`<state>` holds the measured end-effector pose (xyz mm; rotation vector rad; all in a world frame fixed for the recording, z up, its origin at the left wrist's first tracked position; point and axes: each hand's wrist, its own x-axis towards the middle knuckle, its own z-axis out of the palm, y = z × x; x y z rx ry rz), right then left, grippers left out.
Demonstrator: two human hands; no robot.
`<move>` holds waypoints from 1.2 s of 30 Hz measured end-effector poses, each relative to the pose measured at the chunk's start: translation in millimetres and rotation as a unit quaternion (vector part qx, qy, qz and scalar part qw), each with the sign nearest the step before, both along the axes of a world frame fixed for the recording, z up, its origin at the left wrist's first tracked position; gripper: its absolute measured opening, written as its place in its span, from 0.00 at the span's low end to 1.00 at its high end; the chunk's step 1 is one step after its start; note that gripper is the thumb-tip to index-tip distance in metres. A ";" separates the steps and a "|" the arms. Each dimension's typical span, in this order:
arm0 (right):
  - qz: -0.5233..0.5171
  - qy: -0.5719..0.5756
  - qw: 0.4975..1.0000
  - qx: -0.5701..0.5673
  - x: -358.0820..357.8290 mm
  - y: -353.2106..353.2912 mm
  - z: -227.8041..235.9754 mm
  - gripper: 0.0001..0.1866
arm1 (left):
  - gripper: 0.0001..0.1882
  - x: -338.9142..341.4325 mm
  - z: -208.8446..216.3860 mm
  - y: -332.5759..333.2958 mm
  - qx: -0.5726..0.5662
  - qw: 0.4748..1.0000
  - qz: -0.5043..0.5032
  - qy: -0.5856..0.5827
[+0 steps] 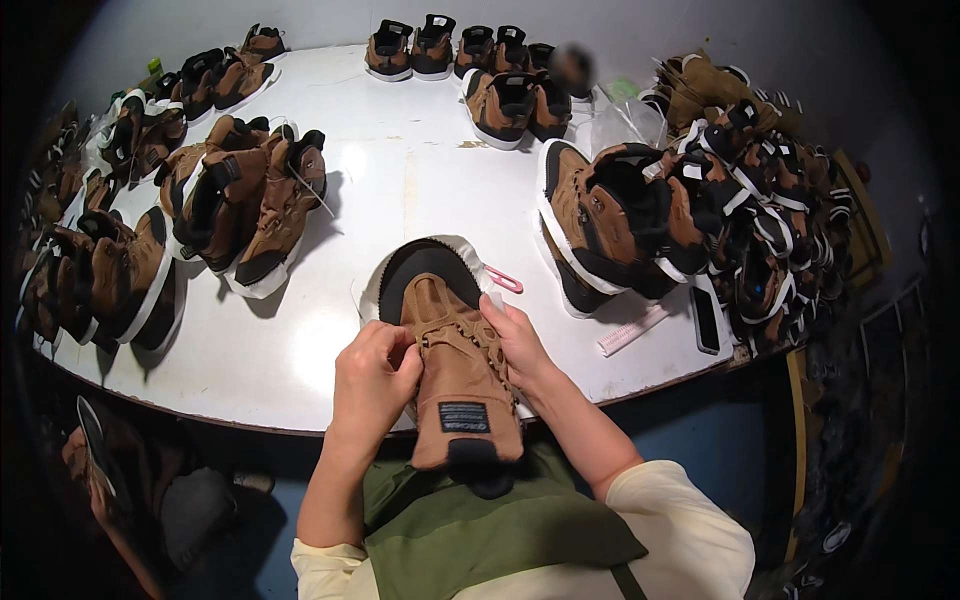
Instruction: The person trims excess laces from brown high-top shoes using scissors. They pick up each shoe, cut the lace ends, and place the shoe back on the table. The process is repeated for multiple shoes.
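Note:
In front of me at the table's near edge is a brown shoe with a black toe and a white rim, toe pointing away. Its tongue, bearing a dark label, hangs toward my lap. My right hand grips the shoe's right side near the forefoot. My left hand is closed in a pinch at the left edge of the lacing area; what lies between its fingertips is hidden. A pink looped tool, perhaps thread snips, rests just beyond my right hand.
Brown and black shoes stand in groups on the white table: left, far edge and right. More shoes are heaped farther right. A phone and a pink-white strip lie nearby. Another person's hand shows lower left.

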<state>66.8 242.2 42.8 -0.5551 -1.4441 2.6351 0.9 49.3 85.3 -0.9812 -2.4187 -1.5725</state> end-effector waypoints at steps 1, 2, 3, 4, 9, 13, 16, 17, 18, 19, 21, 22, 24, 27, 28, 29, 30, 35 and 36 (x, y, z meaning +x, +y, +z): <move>-0.009 0.006 1.000 0.014 0.4 -1.6 0.1 0.25 | 0.04 -0.7 -0.2 -1.0 -0.011 1.000 0.006 0.013; -0.007 0.008 1.000 0.014 1.0 -2.9 1.3 0.25 | 0.04 -1.3 0.0 -2.2 -0.017 1.000 0.006 0.005; -0.005 0.010 1.000 0.014 1.7 -4.1 2.7 0.26 | 0.04 -2.2 0.3 -3.4 -0.024 1.000 0.005 -0.004; -0.004 0.012 1.000 0.014 2.1 -4.8 3.2 0.26 | 0.04 -2.9 0.5 -4.1 -0.030 0.999 0.004 -0.012; 0.016 0.015 1.000 0.006 -0.9 -2.1 -0.9 0.25 | 0.03 -2.9 -4.7 -4.6 -0.003 0.997 0.004 -0.078; 0.037 -0.009 0.999 -0.022 -6.3 2.8 -4.6 0.25 | 0.03 -1.8 -12.4 -8.8 0.043 0.986 -0.011 -0.163; 0.048 -0.012 0.998 -0.046 -12.5 6.9 -13.0 0.24 | 0.03 -2.5 -23.7 -11.7 0.069 0.975 -0.034 -0.209; 0.062 -0.019 0.996 -0.053 -14.6 6.8 -12.2 0.25 | 0.03 -2.8 -26.9 -12.5 0.080 0.970 -0.035 -0.226; 0.076 -0.025 0.995 -0.060 -17.3 6.5 -10.5 0.25 | 0.03 -3.1 -29.9 -13.3 0.091 0.965 -0.035 -0.242; 0.091 -0.032 0.993 -0.067 -20.3 6.3 -9.6 0.26 | 0.03 -3.6 -32.5 -13.9 0.102 0.960 -0.036 -0.258; 0.109 -0.049 0.992 -0.040 -27.4 7.6 -13.6 0.26 | 0.03 -5.4 -35.1 -12.8 0.109 0.957 -0.029 -0.267; 0.118 -0.058 0.991 -0.026 -31.2 8.0 -18.2 0.26 | 0.03 -6.9 -36.7 -12.2 0.113 0.955 -0.026 -0.272; 0.124 -0.071 0.989 0.035 -38.1 11.2 -38.1 0.26 | 0.03 -13.7 -49.7 -11.7 0.113 0.953 -0.021 -0.280; 0.114 -0.103 0.913 0.377 -45.4 10.4 -37.1 0.22 | 0.04 -22.9 -72.9 -14.5 0.134 0.940 -0.012 -0.312; 0.105 -0.085 0.841 0.524 -46.2 12.5 -36.5 0.21 | 0.04 -26.8 -81.6 -14.6 0.148 0.938 -0.009 -0.313; 0.091 -0.064 0.744 0.659 -44.8 16.5 -36.1 0.20 | 0.05 -29.9 -88.2 -15.1 0.163 0.935 -0.010 -0.315; 0.048 -0.040 0.733 0.677 -41.5 21.0 -36.3 0.18 | 0.05 -30.3 -89.6 -14.0 0.166 0.929 -0.002 -0.331; 0.018 0.035 0.628 0.777 -38.3 62.2 -26.7 0.17 | 0.05 -27.0 -87.2 -12.5 0.216 0.891 0.000 -0.399; 0.059 0.005 0.615 0.787 -39.0 65.7 -25.1 0.18 | 0.05 -26.2 -90.3 -12.2 0.238 0.878 -0.001 -0.415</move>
